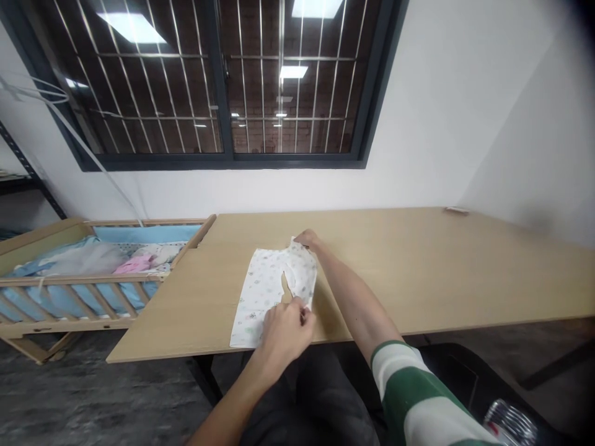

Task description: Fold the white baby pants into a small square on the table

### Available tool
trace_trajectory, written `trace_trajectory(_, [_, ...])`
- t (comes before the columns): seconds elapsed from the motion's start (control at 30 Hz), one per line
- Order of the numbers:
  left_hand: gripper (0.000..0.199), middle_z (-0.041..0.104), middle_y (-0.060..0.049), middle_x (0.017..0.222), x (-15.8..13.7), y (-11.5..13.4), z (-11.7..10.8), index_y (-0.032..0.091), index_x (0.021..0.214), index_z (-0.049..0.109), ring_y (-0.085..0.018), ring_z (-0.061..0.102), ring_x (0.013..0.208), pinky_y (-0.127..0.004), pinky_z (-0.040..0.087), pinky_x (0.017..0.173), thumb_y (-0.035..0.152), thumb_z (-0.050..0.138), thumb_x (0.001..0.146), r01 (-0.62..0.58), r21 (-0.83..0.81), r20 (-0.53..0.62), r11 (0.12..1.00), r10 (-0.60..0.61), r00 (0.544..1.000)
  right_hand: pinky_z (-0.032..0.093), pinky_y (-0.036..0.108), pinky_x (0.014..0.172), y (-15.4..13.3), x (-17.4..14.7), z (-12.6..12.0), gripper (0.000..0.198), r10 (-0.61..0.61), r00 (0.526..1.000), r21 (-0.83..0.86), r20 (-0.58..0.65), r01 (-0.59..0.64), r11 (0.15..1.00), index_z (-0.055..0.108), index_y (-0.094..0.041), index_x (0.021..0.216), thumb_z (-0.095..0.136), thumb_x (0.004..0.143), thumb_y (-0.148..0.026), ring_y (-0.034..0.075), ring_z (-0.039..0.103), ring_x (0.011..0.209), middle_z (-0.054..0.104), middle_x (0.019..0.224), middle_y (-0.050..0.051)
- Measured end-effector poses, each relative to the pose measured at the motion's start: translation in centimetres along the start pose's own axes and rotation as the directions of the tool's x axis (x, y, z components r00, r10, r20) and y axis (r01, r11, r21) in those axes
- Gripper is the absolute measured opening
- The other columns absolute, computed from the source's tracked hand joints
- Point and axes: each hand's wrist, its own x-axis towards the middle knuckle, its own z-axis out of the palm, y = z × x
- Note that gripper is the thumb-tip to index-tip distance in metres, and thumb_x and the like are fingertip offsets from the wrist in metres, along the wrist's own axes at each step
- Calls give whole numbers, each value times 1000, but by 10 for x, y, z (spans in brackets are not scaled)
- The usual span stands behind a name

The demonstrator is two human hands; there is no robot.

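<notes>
A white cloth garment (264,282) with small scattered prints lies by the near edge of the pale wooden tabletop (409,266), its near side pinched by the left hand (289,325), its far corner by the right hand (307,239). Rightward, the tabletop stretches broadly toward a white wall (530,136).

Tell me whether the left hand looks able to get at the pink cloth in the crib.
Probably not: the left hand is on the patterned cloth, and part of the table and the crib rail lie between that hand and the pink cloth.
</notes>
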Motion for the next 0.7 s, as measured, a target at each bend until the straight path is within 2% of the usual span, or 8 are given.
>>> trace_trajectory(0.07, [22,75,-4,75,-10,-18,-9,22,88,67,-24,72,78,-30,35,65,28,46,94,80,38,-94,996,-76,993,33,20,44,-17,2,7,21,-17,1000,9,7,17,1000,59,-15,64,79,70,-20,11,45,49,44,44,-3])
trace_trajectory(0.2, [20,73,-6,72,-31,-57,-16,22,80,65,-25,69,74,-31,26,60,28,50,93,269,140,-235,953,-232,944,33,20,44,-48,3,32,18,-64,998,17,23,63,998,58,-16,66,75,70,-16,10,46,49,49,49,-2])
trace_trajectory(0.3, [23,69,-4,65,-44,-84,-15,23,73,62,-23,67,70,-30,23,59,28,51,93,329,107,-213,938,-302,929,38,19,48,-66,0,58,13,-95,995,8,26,95,995,61,-16,75,73,71,-15,11,53,55,58,60,0])
trace_trajectory(0.4, [29,67,-3,64,-51,-103,-13,22,68,58,-21,65,70,-29,25,60,28,48,95,357,35,-173,933,-346,922,44,19,56,-79,-4,85,24,-120,993,-16,21,121,993,63,-16,94,72,71,-15,14,61,67,66,76,3])
trace_trajectory(0.57, [32,70,-6,70,-53,-117,-12,22,69,59,-23,67,75,-29,29,62,26,43,97,450,79,-150,890,-435,888,50,24,69,-85,-12,120,43,-171,984,-71,51,175,982,60,-16,114,68,72,-13,21,66,90,69,101,9])
trace_trajectory(0.7, [31,72,-7,75,-54,-124,-10,23,73,62,-25,69,80,-30,31,63,29,43,96,493,151,-95,857,-484,870,52,28,71,-79,-20,139,40,-220,966,-97,135,234,967,60,-14,115,67,75,-13,24,67,92,70,101,12])
